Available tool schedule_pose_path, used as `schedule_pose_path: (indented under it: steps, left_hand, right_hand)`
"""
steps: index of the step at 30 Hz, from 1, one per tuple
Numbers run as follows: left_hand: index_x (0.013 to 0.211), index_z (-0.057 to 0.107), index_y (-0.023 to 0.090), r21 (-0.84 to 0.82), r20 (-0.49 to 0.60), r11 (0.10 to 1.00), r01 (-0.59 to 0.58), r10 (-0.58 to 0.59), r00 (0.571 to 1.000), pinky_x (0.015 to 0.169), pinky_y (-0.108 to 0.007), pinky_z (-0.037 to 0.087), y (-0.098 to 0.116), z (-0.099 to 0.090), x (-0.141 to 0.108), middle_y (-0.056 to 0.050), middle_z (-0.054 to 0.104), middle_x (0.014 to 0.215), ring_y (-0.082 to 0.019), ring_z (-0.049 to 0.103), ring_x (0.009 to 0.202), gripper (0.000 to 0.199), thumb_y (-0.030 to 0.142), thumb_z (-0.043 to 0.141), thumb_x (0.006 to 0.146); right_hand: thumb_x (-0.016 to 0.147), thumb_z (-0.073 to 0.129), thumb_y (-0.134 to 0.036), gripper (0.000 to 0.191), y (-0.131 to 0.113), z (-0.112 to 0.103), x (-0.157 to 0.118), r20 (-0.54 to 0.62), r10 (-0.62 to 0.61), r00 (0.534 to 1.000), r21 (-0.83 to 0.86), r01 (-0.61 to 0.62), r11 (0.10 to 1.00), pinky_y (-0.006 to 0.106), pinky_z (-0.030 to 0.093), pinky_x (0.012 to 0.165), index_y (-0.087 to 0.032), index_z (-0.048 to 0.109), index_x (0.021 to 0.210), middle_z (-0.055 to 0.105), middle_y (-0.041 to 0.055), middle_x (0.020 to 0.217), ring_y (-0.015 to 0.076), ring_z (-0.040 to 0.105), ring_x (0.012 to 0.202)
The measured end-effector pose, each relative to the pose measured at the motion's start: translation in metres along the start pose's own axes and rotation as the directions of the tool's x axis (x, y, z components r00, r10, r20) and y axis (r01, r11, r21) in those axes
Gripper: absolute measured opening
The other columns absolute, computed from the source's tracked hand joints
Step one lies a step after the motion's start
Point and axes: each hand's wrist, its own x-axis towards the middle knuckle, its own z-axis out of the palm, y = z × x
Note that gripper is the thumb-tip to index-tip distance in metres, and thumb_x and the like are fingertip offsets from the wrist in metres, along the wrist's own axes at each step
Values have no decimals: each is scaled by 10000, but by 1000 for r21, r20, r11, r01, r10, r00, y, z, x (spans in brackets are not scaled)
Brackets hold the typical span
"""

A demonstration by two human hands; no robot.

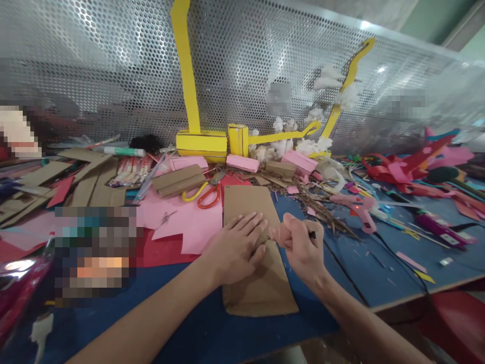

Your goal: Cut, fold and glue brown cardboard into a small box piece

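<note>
A long piece of brown cardboard point(261, 290) lies on the blue table, pointing away from me. My left hand point(240, 242) rests flat on its middle, fingers stretched out. At its right edge my right hand point(301, 242) is closed in a fist around a thin tool with a dark end point(311, 234). The rest of that tool is hidden by the fingers, so its kind does not show. A dark mark or slit point(267, 238) shows on the cardboard between the two hands. Scissors with yellow and orange handles point(208, 196) lie just beyond the cardboard, to the left.
Pink paper point(197, 222) and red paper point(151, 255) lie left of the cardboard. A pink glue gun point(358, 208) with a black cord lies to the right. Dry twigs point(322, 215), yellow box shapes point(200, 143) and white fluff point(280, 146) stand along the perforated metal panel point(242, 65).
</note>
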Motion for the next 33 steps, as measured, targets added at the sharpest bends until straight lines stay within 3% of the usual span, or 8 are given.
schedule_pose_path:
  steps: [14,33]
  left_hand:
    - [1533,391,148,-4,1,1000,2,-2,1000,1242,-439,232,0,1,0,-101,344,1644,-238,269,1536,557,406,313,1045]
    - [1543,377,148,4,22,1000,9,-9,1000,1243,-440,230,-1,1,2,-109,334,1648,-242,275,1534,566,399,332,1038]
  right_hand:
    - [976,493,-457,578,0,-5,6,20,-19,1000,-29,19,999,289,261,470,-241,230,509,213,-74,464,89,200,444]
    - [964,512,-441,563,5,-2,-1,50,17,999,-29,-16,999,283,200,438,-243,239,512,212,-73,466,86,199,443]
